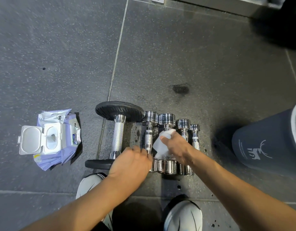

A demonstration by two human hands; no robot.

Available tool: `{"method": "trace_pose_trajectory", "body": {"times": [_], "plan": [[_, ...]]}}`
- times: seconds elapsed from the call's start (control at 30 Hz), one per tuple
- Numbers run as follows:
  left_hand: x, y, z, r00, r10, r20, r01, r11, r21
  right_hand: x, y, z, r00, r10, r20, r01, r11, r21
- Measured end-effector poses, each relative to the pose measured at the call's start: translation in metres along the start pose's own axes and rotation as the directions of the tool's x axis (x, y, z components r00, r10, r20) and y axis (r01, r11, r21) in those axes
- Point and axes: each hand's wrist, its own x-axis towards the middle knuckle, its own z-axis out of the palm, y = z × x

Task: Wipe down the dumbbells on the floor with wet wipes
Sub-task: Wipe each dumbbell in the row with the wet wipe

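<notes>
Nearest: two pale shoes with black streaks, left (88,184) and right (184,215), both partly cut by the forearms and the frame bottom.
Left grip (132,161) was clenched round the near end of the second dumbbell (148,139); its fingertips were hidden under the knuckles.
Right grip (176,147) was grasping a white wipe (161,144), thumb on top, pressed over the handle of the third dumbbell (166,119). That handle was fully covered, only the chrome heads showed.
Five dumbbells lay side by side on the floor (60,64), handles running away from the person. The leftmost dumbbell (118,135) was biggest, with black ribbed rubber plates and a knurled steel handle, its near plate half hidden by the left grip. The rest were chrome, round-headed, with knurled bands, shrinking rightward to the fourth (184,125) and fifth (194,132).
Wipe pack (60,139) sat well left of the row: crinkled lilac film, white hard lid flipped open, a wipe poking out. The label was unreadable.
Grey bin (263,142) stood just right of the row, with a white deer logo, cut off at the frame edge.
Floor was dark speckled rubber tile with pale seams, and dark spots around the dumbbells.
A dark patch (180,89) lay beyond the row.
Far top right: a metal ledge (210,5) and a dark blurred shape, not identifiable.
</notes>
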Motion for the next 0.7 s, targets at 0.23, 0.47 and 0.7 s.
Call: {"method": "trace_pose_trajectory", "body": {"times": [0.23, 0.47, 0.7], "plan": [[-0.001, -0.002, -0.005, 1.0, 0.002, -0.005, -0.002, 1.0, 0.016, -0.017, 0.0, 0.0, 1.0, -0.018, -0.003, 0.018, 1.0, 0.007], [-0.004, -0.001, -0.011, 0.999, 0.031, -0.007, -0.031, 0.999, 0.03, -0.042, -0.003, -0.024, 0.998, 0.064, 0.0, -0.062, 0.967, -0.246], [-0.005, -0.004, -0.021, 0.999, 0.041, -0.017, -0.042, 0.998, -0.045, -0.083, -0.028, -0.032, 0.988, 0.144, 0.053, -0.127, 0.96, -0.25]]}}
